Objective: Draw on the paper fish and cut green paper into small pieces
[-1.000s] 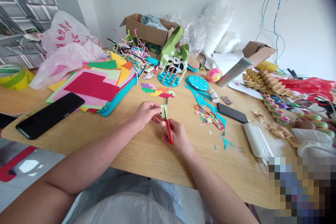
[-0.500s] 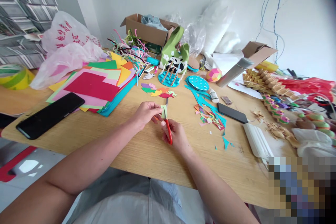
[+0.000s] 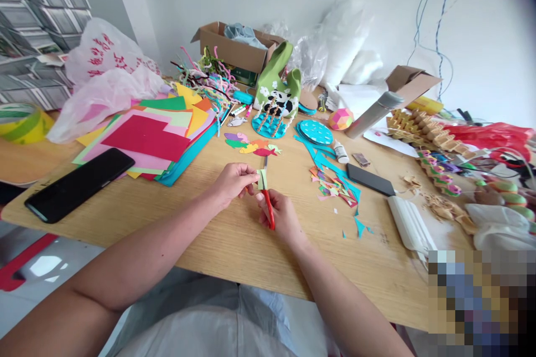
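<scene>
My left hand pinches a small piece of light green paper between thumb and fingers. Red-handled scissors are gripped in my right hand, their blades pointing away from me and lying across the paper. Both hands are close together over the middle of the table. Just beyond the blades lie several colourful paper fish, in red, yellow, green, purple and pale green. Part of the green paper is hidden by my fingers and the blades.
Left of my hands are a black phone and stacked coloured sheets. Paper scraps, a glue bottle, a dark flat box and a grey cylinder lie to the right. A green panda bag stands behind.
The green paper has shifted slightly at the scissors, and my left fingers have moved a little on it. The scissors stay almost in the same place.
</scene>
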Demonstrator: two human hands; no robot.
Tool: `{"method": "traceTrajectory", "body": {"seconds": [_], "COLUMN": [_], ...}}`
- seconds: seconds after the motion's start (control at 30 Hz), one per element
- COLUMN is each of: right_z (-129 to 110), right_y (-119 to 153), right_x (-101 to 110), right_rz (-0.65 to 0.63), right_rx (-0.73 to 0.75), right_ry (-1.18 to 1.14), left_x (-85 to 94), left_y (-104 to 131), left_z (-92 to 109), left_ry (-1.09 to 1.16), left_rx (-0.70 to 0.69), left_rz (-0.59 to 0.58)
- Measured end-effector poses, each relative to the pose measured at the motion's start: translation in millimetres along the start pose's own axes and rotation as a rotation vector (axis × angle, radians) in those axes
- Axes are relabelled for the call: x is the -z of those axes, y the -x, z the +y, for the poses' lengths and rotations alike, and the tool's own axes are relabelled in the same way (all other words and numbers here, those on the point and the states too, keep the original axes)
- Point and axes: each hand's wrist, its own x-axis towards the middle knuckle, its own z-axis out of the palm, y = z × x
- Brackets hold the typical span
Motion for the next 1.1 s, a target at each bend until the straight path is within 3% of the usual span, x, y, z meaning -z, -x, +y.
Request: {"method": "traceTrajectory", "body": {"seconds": [0.67,0.93,1.1], "right_z": [-0.4,2.4,4.1], "right_y": [-2.0,-4.7,-7.3], "right_x": [2.4,10.7,16.3], "right_rz": [-0.029,-0.147,-0.233], "right_rx": [-0.005,-0.036,-0.137], "right_ry": [-0.007,-0.103,-0.286], "left_x": [0.9,32.0,48.4], "left_y": [-0.7,-16.8,-20.9], "left_z": [-0.2,9.9,12.9], "left_ry": [-0.078,-0.296,-0.526], "left_rx": [0.040,0.112,0.121], "left_rz": [-0.007,-0.003,-0.094]}}
